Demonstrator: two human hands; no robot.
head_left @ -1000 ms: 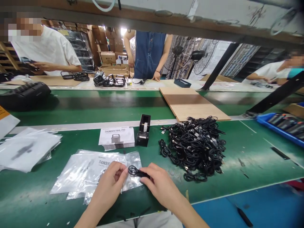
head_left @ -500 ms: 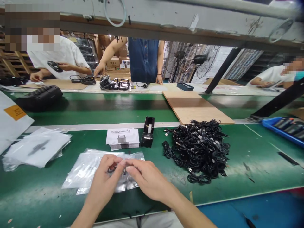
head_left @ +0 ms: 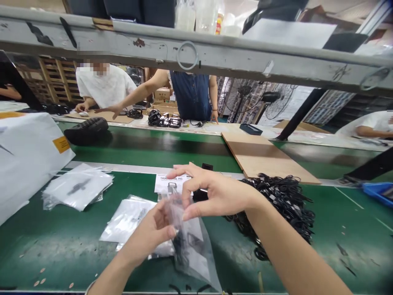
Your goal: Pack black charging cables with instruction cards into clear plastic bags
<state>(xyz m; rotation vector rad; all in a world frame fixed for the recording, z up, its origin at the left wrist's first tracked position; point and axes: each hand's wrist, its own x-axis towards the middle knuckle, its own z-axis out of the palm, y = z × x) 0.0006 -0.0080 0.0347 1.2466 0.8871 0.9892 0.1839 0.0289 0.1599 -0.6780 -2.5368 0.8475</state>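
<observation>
My left hand (head_left: 153, 231) pinches the side of a clear plastic bag (head_left: 192, 246) lifted off the green table (head_left: 55, 241). A black coiled cable (head_left: 181, 246) shows inside the bag. My right hand (head_left: 211, 192) grips the bag's top edge between thumb and fingers, its index finger stretched out. A stack of empty clear bags (head_left: 129, 217) lies under my left hand. A large pile of black cables (head_left: 285, 205) sits to the right, behind my right forearm.
A booklet stack (head_left: 167, 182) and a black tape dispenser (head_left: 204, 168) sit behind my hands. More bags (head_left: 76, 188) and a white sack (head_left: 27, 151) lie left. A brown board (head_left: 264, 157) spans the conveyor. Other people work across it. A blue tray (head_left: 379, 190) sits right.
Both hands rose from the table with one bag, the cable now inside it. The view tilted up and shifted right. The person in blue reached an arm out left.
</observation>
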